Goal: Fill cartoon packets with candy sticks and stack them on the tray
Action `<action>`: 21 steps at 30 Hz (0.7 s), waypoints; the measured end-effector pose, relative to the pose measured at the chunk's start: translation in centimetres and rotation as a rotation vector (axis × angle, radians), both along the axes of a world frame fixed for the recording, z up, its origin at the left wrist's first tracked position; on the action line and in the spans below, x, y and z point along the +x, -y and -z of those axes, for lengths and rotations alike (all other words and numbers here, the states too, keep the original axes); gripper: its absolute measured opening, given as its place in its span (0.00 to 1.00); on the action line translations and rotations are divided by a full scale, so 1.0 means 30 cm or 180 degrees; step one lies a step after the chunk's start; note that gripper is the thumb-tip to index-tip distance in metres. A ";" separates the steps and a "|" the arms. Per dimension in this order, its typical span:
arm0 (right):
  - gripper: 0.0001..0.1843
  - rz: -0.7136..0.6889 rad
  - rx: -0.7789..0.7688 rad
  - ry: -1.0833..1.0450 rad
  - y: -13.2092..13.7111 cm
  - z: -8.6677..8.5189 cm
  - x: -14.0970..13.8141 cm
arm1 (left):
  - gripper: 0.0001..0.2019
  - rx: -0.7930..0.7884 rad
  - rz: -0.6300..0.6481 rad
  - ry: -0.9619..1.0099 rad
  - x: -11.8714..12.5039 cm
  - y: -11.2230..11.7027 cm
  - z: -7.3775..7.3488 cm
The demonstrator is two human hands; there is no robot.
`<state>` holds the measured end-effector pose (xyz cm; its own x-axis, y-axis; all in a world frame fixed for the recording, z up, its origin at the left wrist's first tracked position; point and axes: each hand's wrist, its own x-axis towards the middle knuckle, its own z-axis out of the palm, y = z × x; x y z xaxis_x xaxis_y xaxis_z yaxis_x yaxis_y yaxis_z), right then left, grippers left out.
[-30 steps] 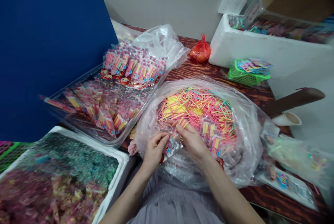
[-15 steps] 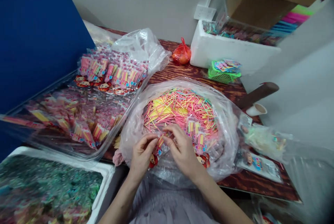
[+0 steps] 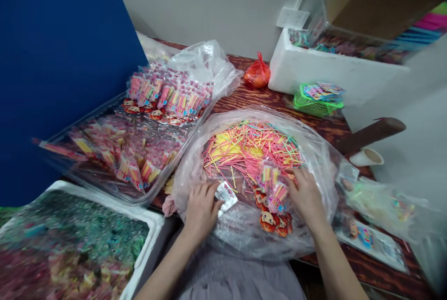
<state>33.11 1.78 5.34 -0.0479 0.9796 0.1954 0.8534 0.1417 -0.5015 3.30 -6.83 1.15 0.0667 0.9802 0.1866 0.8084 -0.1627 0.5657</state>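
Note:
My left hand [image 3: 202, 207] rests at the near left of a clear plastic sheet [image 3: 188, 165], thumb and fingers closed on the edge of a small white printed packet [image 3: 227, 198]. On the sheet's far side lies a heap of thin pink, yellow and green sticks [image 3: 251, 144]. My right hand [image 3: 306, 193] is at the heap's right side, its fingers curled beside several clear sachets of sticks [image 3: 278, 194] with red-haired cartoon heads at their bottoms. What its fingertips hold, if anything, I cannot make out.
A clear tray [image 3: 157, 193] of filled sachets stands at left, with a white foam box [image 3: 153, 225] below it. Behind are a red bag [image 3: 257, 74], a green basket [image 3: 316, 105] and another foam box [image 3: 324, 74]. A paper cup [image 3: 366, 157] lies at right.
My hands were together over the sheet with a small sachet of sticks between them. They have moved apart, the left to the white packet, the right to the sachets. The view has shifted left.

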 end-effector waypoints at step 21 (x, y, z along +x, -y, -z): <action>0.14 -0.2701 0.0775 0.1924 -0.343 0.048 -0.697 | 0.20 0.0087 -0.0048 0.0241 -0.002 0.012 0.031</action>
<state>12.19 12.07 3.91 -0.8496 0.5184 0.0969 0.5263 0.8452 0.0933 3.25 -7.18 0.22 0.0367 0.9754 0.2172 0.7659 -0.1670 0.6208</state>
